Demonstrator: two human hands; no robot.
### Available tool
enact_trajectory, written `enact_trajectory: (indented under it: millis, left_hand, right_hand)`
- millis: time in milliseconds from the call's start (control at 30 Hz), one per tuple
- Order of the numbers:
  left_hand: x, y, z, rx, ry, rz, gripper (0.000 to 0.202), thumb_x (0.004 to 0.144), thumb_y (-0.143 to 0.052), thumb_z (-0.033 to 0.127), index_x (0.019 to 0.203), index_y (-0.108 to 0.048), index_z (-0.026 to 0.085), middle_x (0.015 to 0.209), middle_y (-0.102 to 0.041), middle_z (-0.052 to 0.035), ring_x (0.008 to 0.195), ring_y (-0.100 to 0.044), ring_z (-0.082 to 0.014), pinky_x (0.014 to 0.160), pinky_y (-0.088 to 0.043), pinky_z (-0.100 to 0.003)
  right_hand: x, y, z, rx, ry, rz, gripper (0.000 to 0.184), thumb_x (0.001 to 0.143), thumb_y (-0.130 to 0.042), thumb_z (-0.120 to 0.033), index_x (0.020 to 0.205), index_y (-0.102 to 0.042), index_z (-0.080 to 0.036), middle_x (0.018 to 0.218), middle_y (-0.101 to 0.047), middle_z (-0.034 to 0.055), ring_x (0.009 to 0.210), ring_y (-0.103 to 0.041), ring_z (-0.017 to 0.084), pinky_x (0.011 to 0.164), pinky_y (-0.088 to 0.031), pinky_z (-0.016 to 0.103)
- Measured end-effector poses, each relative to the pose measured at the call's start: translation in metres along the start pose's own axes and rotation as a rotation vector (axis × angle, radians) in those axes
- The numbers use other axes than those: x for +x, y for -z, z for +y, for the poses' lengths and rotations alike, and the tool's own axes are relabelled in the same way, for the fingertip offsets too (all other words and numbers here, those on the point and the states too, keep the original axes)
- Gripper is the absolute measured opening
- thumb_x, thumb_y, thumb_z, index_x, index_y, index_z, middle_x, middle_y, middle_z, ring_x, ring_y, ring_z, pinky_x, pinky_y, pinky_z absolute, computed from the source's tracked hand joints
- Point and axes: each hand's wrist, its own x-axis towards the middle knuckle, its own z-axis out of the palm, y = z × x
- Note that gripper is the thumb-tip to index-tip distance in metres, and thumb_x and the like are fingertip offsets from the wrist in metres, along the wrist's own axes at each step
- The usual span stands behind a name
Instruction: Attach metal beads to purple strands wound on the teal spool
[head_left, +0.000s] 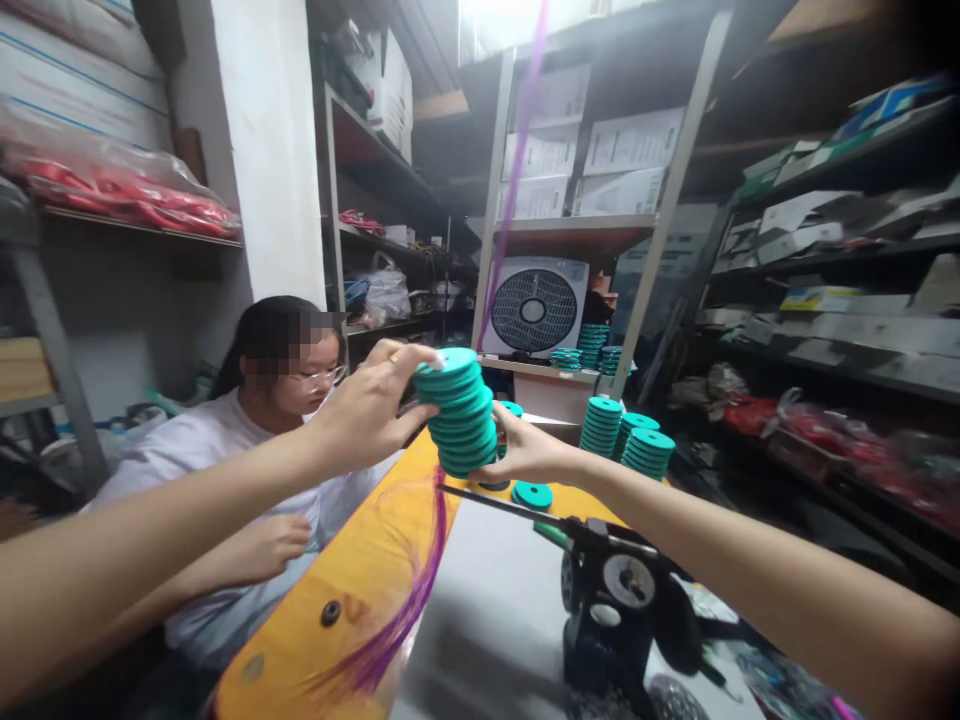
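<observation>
Yellow table: above its far end, left hand grips the top of a teal disc stack, right hand its lower side; purple strands lie nearer.

A yellow table carries purple strands and teal discs.

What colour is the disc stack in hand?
The disc stack is teal green, seen in the head view.

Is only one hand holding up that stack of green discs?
No, the left hand grips the stack near its top while the right hand holds it lower down.
</observation>
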Motion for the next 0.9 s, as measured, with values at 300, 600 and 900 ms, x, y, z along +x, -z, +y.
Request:
enact_trajectory:
  millis: [300,600,900]
  left_hand:
    - [-0.112,-0.036,-0.066,-0.388,0.437,0.148,0.037,0.082,-0.063,0.029,0.116,-0.047,0.024,0.107,-0.055,-0.0052,0.097,-0.057,-0.0187,0.085,-0.050,-0.036]
    - [-0.143,-0.093,-0.074,-0.720,0.637,0.263,0.041,0.079,-0.063,0.038,0.111,-0.042,0.022,0.101,-0.056,-0.0041,0.098,-0.059,-0.0170,0.085,-0.049,-0.031]
    - [-0.149,-0.097,-0.074,-0.754,0.684,0.279,0.047,0.076,-0.067,0.042,0.110,-0.040,0.023,0.110,-0.058,-0.0063,0.105,-0.060,-0.0199,0.094,-0.047,-0.036]
  right_hand:
    - [0.027,-0.043,-0.033,-0.372,-0.208,-0.174,0.092,0.050,-0.084,-0.047,0.128,-0.045,-0.021,0.114,-0.063,0.0064,0.102,-0.060,0.024,0.086,-0.047,0.034]
    - [0.049,-0.032,-0.058,-0.593,-0.433,-0.398,0.092,0.036,-0.085,-0.056,0.116,-0.057,-0.019,0.108,-0.063,0.0079,0.099,-0.059,0.029,0.077,-0.048,0.035]
    - [0.056,-0.022,-0.059,-0.529,-0.443,-0.549,0.095,0.033,-0.086,-0.053,0.117,-0.055,-0.021,0.096,-0.065,0.0006,0.079,-0.063,0.019,0.063,-0.049,0.027]
